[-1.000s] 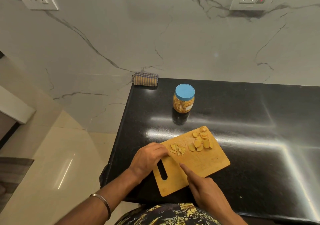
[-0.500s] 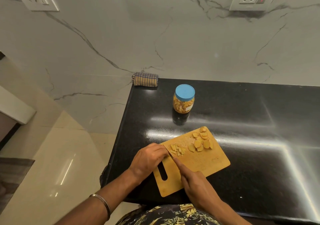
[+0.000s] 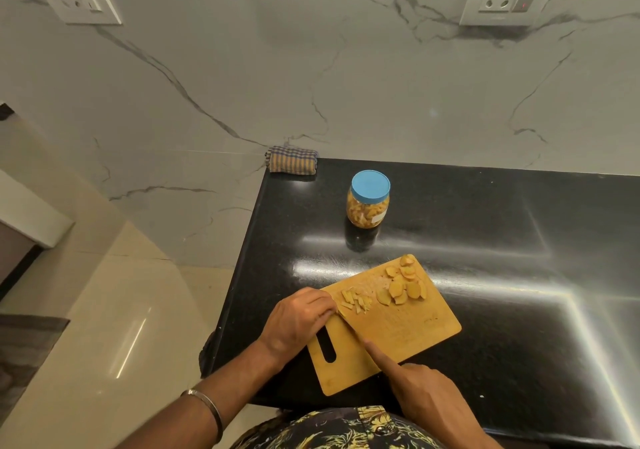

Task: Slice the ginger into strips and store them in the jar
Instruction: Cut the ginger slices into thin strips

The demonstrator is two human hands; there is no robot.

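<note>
Left hand (image 3: 300, 317) rests curled on the near-left part of the wooden cutting board (image 3: 408, 334), fingertips pressed down on a ginger piece at the left end of the strip pile; only a sliver of that piece shows past the fingers.

Right hand (image 3: 427, 393) is near the board's near edge, closed on a knife handle, index finger laid along the spine. The blade (image 3: 349, 324) is thin and hard to make out; it seems to run from this hand up and left, its tip beside the left fingertips.

Cut ginger strips (image 3: 355, 301) lie just right of the left hand. Uncut ginger slices (image 3: 403, 284) sit farther right, toward the board's far corner.

Key relation: the blade's line meets the held piece right at the fingertips, so the next cut likely falls very near them; risk of a nick.

Jar (image 3: 368, 202) stands on the black counter (image 3: 519, 240) beyond the board, blue lid on, already holding ginger. The left hand is nearer it.
</note>
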